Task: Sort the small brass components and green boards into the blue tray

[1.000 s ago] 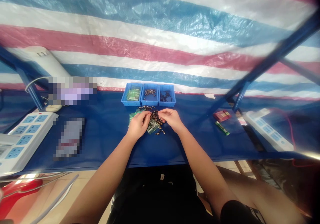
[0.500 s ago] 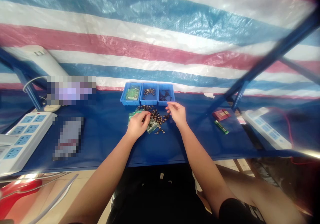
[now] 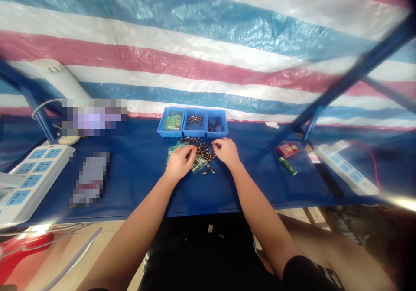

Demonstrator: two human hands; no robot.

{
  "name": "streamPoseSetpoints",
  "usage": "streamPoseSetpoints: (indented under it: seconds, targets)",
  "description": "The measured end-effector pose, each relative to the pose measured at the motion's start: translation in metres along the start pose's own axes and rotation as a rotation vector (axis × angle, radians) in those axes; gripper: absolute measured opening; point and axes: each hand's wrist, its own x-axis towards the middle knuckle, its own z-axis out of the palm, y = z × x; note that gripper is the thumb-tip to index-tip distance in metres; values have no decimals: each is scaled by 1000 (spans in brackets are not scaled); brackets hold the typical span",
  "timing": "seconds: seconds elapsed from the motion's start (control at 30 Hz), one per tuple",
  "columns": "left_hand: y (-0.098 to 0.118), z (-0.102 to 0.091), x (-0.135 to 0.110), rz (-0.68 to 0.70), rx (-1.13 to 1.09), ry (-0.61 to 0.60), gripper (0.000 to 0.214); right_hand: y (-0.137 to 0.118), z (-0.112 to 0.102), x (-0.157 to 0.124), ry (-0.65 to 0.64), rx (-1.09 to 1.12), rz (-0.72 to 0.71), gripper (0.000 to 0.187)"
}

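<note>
Well left of the pile of small metal parts (image 3: 208,154), a white power strip (image 3: 45,165) lies on the blue counter (image 3: 136,174). The left hand (image 3: 180,163) covers the pile's left side, fingers bent toward the thumb. Three blue bins (image 3: 194,134) stand just behind the pile. The right hand (image 3: 227,153) is at its right edge, fingers curled; whether either hand's fingers clamp a part is too small to tell. Well right of it lies a red box (image 3: 287,150).

A person wears a black top (image 3: 208,260) with a short right sleeve (image 3: 302,271) that leaves the forearm (image 3: 256,200) uncovered. Small pale marks (image 3: 210,228) dot the dark cloth near the waist; white stripes (image 3: 146,265) run along 1 side. The left hand (image 3: 178,162) and right hand (image 3: 226,152) are bare.
</note>
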Motion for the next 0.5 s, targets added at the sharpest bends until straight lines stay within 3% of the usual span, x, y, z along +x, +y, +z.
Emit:
streamPoseSetpoints:
  seconds: [0.17, 0.27, 0.37, 0.43, 0.5]
  targets:
    - [0, 1, 0, 2, -6, -3, 25, 0, -4, -1, -4, 81, -70, 16]
    - [1, 0, 0, -6, -1, -1, 25, -8, -8, -5, 236, 290, -128, 24]
    - [0, 0, 0, -13, 7, -12, 26, -15, -13, -9, 557, 420, -12, 35]
    - [0, 0, 0, -12, 9, -13, 27, -16, -15, -7, 617, 436, 60, 41]
    - [0, 1, 0, -9, 9, -8, 27, -14, -16, -3, 539, 398, 108, 44]
